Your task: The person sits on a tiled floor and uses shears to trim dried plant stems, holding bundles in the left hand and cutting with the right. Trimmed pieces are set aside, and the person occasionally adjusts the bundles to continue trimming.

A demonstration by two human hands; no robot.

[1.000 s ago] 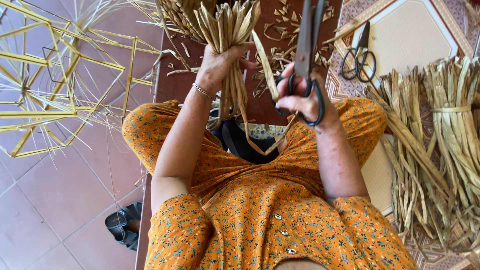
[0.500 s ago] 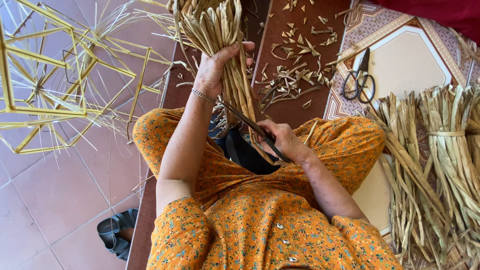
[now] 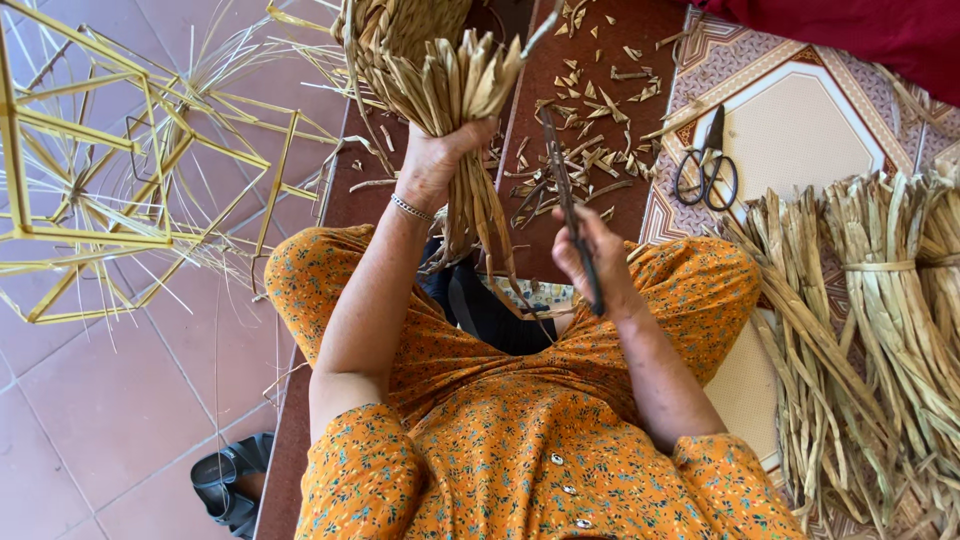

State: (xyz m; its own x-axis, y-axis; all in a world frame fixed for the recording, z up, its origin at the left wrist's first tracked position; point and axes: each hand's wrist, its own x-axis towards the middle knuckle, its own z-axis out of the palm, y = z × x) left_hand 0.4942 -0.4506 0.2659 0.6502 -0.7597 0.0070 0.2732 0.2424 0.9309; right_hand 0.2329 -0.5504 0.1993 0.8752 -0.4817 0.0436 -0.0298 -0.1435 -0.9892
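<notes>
Scissors [image 3: 570, 205] pinched in right hand [image 3: 590, 262]; left hand [image 3: 435, 165] clenched around dried-leaf bundle [image 3: 450, 80]; trimmings [image 3: 580, 150] scattered far; untrimmed bundles [image 3: 870, 330] wait right.

Two hands are present: the left hand [image 3: 432, 160] and the right hand [image 3: 590, 255]. Scissors: two pairs, one [image 3: 570, 205] in the right hand, one [image 3: 706, 168] on the patterned mat [image 3: 800, 120]. Tied reed bundles [image 3: 880, 300] at the right: at least two. Yellow frame [image 3: 90, 170]: one. Sandal [image 3: 225, 485]: one. Bracelet [image 3: 410, 208]: one.
</notes>
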